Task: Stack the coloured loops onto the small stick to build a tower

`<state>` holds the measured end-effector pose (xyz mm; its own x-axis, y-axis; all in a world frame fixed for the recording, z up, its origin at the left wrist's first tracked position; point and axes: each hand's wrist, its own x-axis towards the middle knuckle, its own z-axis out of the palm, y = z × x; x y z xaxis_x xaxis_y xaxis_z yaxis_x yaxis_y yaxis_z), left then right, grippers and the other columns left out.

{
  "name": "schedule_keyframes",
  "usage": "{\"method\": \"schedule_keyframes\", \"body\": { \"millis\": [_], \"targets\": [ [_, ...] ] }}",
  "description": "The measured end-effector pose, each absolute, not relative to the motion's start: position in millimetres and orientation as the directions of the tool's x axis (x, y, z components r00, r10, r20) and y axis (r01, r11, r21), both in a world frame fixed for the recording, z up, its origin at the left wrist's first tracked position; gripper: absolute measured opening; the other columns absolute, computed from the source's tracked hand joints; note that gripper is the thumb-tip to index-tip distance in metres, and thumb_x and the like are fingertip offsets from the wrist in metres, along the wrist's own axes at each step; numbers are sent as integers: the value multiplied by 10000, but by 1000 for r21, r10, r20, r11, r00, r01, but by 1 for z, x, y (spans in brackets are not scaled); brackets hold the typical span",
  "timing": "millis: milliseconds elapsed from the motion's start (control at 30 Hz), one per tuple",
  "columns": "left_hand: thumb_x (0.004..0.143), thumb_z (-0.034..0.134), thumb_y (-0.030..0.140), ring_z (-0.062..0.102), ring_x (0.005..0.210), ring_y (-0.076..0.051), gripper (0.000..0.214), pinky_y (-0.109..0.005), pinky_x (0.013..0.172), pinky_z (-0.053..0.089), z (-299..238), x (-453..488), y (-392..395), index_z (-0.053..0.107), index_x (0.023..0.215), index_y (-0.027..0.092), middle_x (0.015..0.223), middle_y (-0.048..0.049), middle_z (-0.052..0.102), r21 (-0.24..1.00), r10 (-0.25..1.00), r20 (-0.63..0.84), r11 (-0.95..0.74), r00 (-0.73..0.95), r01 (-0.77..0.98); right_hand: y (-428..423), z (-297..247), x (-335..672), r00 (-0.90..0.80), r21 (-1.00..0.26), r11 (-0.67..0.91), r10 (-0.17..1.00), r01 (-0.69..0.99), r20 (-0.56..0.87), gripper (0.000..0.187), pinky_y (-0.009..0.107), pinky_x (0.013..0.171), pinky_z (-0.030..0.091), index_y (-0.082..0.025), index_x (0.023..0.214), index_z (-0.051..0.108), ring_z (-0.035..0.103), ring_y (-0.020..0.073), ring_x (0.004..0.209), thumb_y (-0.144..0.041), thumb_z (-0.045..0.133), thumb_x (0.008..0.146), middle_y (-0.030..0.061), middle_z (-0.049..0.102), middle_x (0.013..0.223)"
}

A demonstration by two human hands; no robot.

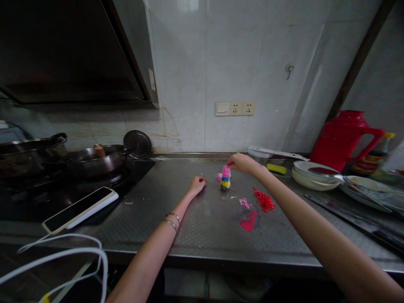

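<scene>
1. Much is hard to read here. The banded object (pixel 225 177) stands upright near the middle of the worktop (pixel 195 227), between the two hands. Pink, blue and yellow rings cover it, so I cannot tell what is under them; only a dark base shows.
2. The right hand (pixel 243 163) is at the top of this object. Its fingers are pinched together on a thin red band (pixel 231 164), which is very small in view.
3. The left hand (pixel 197 185) rests on the worktop just beside the object, to its left. Its fingers are curled in together; I cannot tell if anything is inside. Two thin metal bracelets (pixel 172 221) sit on the wrist.
4. In front of the object lie a heap of red bands (pixel 264 201), some pink bands (pixel 244 203) and a flat red piece (pixel 249 222) with an unclear shape.
5. The worktop is dull steel with a fine embossed pattern.
6. At the left a dark wok (pixel 94 162) stands on the stove, and a phone (pixel 80 208) in a white case lies face up, its screen black. A white cable (pixel 63 256) is cut off by the edge.
7. At the right stand a glossy red plastic jug (pixel 344 139) and pale bowls (pixel 315 172).
8. No writing can be read anywhere.
</scene>
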<state>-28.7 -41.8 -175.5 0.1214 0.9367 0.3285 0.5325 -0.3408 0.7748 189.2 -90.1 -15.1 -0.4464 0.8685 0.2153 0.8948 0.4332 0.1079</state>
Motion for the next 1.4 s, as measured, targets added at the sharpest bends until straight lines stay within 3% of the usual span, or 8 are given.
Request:
{"method": "schedule_keyframes", "body": {
  "millis": [167, 300, 467, 1000, 1267, 1400],
  "targets": [
    [692, 451, 113, 585, 744, -139, 225, -248, 720, 427, -178, -29, -40, 664, 764, 105, 783, -60, 663, 778, 937, 328, -342, 124, 527, -85, -14, 187, -484, 182, 457, 860, 871, 159, 233, 210, 587, 391, -187, 847, 689, 615, 189, 796, -188, 481, 743, 93, 677, 861],
    [695, 451, 116, 587, 748, -140, 226, -250, 720, 427, -179, -29, -39, 662, 775, 104, 790, -60, 664, 779, 941, 316, -331, 123, 532, -77, -18, 185, -508, 167, 486, 850, 858, 137, 256, 213, 589, 398, -181, 853, 693, 616, 190, 778, -181, 457, 754, 88, 682, 857],
    [693, 449, 114, 586, 737, -141, 224, -248, 706, 427, -178, -29, -41, 660, 766, 103, 776, -65, 662, 781, 938, 323, -340, 128, 523, -68, -22, 183, -543, 81, 537, 831, 840, 123, 261, 199, 597, 396, -154, 860, 702, 613, 168, 720, -176, 469, 744, 80, 691, 811],
    [702, 459, 103, 590, 748, -137, 211, -249, 719, 433, -175, -29, -42, 659, 771, 107, 789, -64, 664, 773, 942, 313, -328, 124, 543, -74, -24, 192, -441, -217, 513, 843, 830, 306, 237, 195, 571, 403, -142, 845, 690, 553, 121, 621, -224, 532, 688, 29, 659, 707],
    [701, 450, 108, 583, 740, -131, 211, -244, 719, 430, -176, -28, -41, 653, 756, 99, 774, -60, 658, 780, 934, 335, -349, 124, 519, -72, -54, 220, -256, -453, 522, 811, 723, 527, 271, 227, 667, 436, -125, 848, 675, 584, 143, 706, -248, 474, 714, 53, 676, 805],
    [709, 445, 122, 564, 702, -115, 218, -219, 680, 423, -169, -26, -50, 643, 798, 99, 768, -54, 650, 746, 888, 448, -434, 101, 505, -76, -100, 234, -125, -540, 444, 841, 715, 526, 305, 238, 613, 433, -121, 869, 669, 573, 148, 648, -268, 458, 704, 48, 664, 731]
  ]
}}
